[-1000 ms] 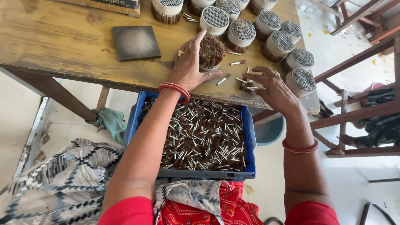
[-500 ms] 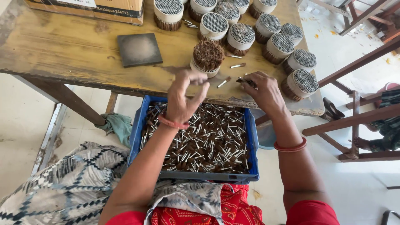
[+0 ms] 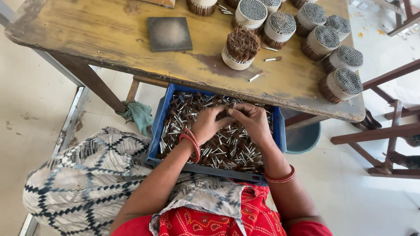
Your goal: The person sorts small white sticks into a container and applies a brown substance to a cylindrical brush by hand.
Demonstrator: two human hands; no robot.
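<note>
While both hands meet over the blue crate (image 3: 162,126) on the lap, the left hand (image 3: 209,126) and right hand (image 3: 251,123) pinch their fingertips onto a few small metal-tipped sticks (image 3: 230,107); gathering looks underway, and next they likely need aligning beside the brown bundle (image 3: 239,49) on the wooden table (image 3: 109,48)

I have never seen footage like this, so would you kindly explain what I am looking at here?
This is one view from a camera worn on a person's head, looking down at their bare hands. The left hand and right hand meet over a blue crate full of small brown-and-silver sticks, pinching a few between the fingertips. Above is a worn wooden table with round bundles of such sticks standing on end, a dark square tile and some loose sticks.
</note>
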